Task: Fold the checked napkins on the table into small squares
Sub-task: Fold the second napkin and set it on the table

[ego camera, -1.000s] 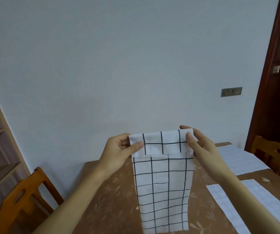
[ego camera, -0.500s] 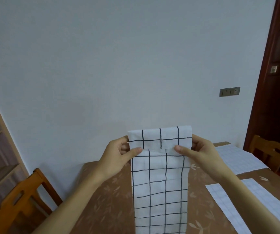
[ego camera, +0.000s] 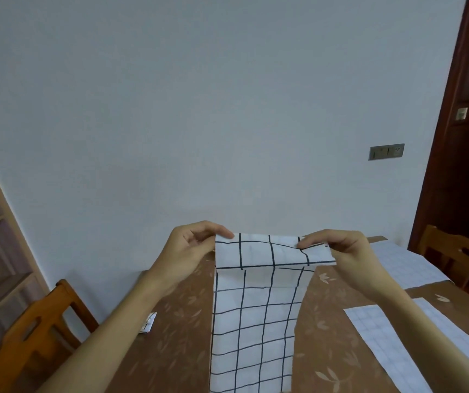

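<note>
1. Checked napkin (ego camera: 256,321): held up over table (ego camera: 176,336), long axis vertical, strip hung below both grips.
2. Left hand (ego camera: 188,251): pinched shut on top-left corner.
3. Right hand (ego camera: 338,248): pinched shut on top-right corner; top flap folded forward.

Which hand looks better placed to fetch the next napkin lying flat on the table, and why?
Probably the right hand: both fine-checked napkins lie on that side of the table. The left hand also has a grip on the bold-checked napkin, and neither is free yet.
</note>
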